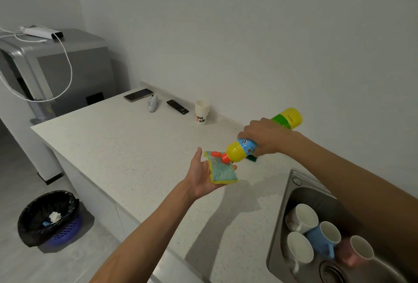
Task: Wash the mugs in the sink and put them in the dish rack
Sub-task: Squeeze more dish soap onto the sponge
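Head view: right hand (263, 138) grips soap bottle (241, 150) above sponge (222, 170) on spread left hand (201, 176); oversqueezing may drip onto counter (135, 147) beside sink (279, 221).

You stand in a plain kitchenette: pale speckled stone countertop (126, 147) with a recessed stainless-steel sink (304, 186), grey metal appliance (74, 72) at its end, stacked white paper cups (202, 111) near the white wall (248, 34).

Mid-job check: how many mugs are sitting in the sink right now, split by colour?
White mugs: 2
Blue mug: 1
Pink mug: 1
Total in the sink: 4
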`<state>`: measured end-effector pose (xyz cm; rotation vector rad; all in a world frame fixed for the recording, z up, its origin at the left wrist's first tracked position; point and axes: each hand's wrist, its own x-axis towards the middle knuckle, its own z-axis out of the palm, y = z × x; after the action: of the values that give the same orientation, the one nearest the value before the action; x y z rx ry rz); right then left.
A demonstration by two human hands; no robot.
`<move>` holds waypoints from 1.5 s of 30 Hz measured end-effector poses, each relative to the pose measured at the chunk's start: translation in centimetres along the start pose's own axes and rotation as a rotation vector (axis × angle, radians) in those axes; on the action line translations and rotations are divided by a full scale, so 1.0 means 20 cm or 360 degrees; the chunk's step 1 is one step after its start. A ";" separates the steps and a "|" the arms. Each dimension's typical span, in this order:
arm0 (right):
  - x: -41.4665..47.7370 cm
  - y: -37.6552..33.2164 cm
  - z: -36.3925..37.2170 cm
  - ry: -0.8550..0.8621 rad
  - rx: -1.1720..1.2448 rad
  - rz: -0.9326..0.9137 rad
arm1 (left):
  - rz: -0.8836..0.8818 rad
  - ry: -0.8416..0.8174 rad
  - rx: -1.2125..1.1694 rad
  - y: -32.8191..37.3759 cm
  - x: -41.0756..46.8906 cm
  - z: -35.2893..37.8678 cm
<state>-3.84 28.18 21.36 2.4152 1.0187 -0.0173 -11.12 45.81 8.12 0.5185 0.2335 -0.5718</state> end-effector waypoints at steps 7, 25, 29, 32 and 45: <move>0.00 -0.01 0.00 -0.0023 -0.0012 0.0012 | 0.0007 -0.0012 0.0019 0.00 0.00 0.00; 0.07 -0.11 0.35 0.0393 0.1355 0.0825 | 0.0042 0.0067 0.0063 0.05 0.04 -0.07; 0.09 -0.20 0.41 0.0690 0.1765 0.0902 | 0.0017 0.0087 0.0055 0.07 0.08 -0.06; 0.11 -0.23 0.44 0.0787 0.1803 0.0998 | -0.0018 0.0070 0.0066 0.07 0.13 -0.08; 0.15 -0.14 0.67 0.0852 0.1577 0.0973 | -0.0138 0.0172 0.0105 0.11 0.33 -0.16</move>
<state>-1.04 25.62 7.93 3.6927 0.4256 0.4586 -4.62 46.12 4.05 0.6063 0.3418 -0.6384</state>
